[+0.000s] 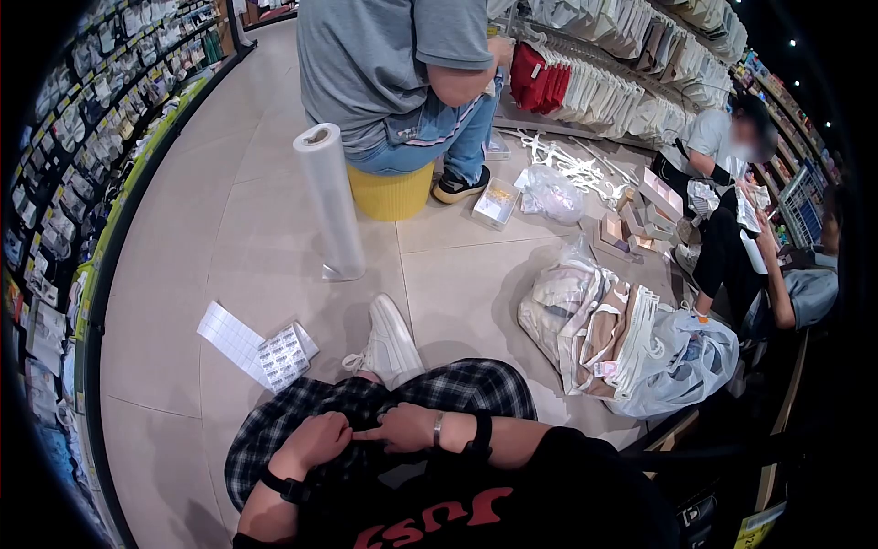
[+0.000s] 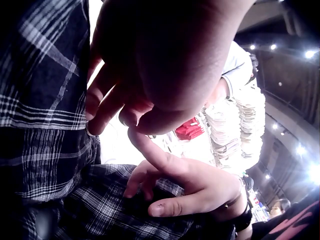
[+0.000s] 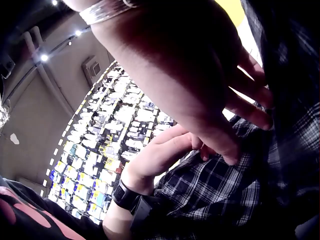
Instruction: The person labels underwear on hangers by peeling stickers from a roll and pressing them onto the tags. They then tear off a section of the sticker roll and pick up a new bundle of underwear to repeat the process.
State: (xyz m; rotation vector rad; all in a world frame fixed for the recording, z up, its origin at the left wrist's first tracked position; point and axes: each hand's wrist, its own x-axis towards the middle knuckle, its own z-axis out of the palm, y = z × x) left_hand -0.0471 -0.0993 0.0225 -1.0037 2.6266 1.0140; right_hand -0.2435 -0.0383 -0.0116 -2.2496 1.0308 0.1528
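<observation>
Both hands meet over the lap in dark plaid trousers. My left hand, a black band at its wrist, has its fingers loosely bent. The right hand, with a silvery bracelet, stretches its index finger toward it. In the left wrist view, the tip of the right index finger comes right at the left thumb and index fingertips, while the right thumb stands apart. From the right wrist, the left hand shows beyond the right hand. No object shows in either hand.
Ahead, a person sits on a yellow stool beside an upright clear plastic roll. Label sheets lie on the floor. To the right are stuffed plastic bags, small boxes and two seated people. Shelves line the left.
</observation>
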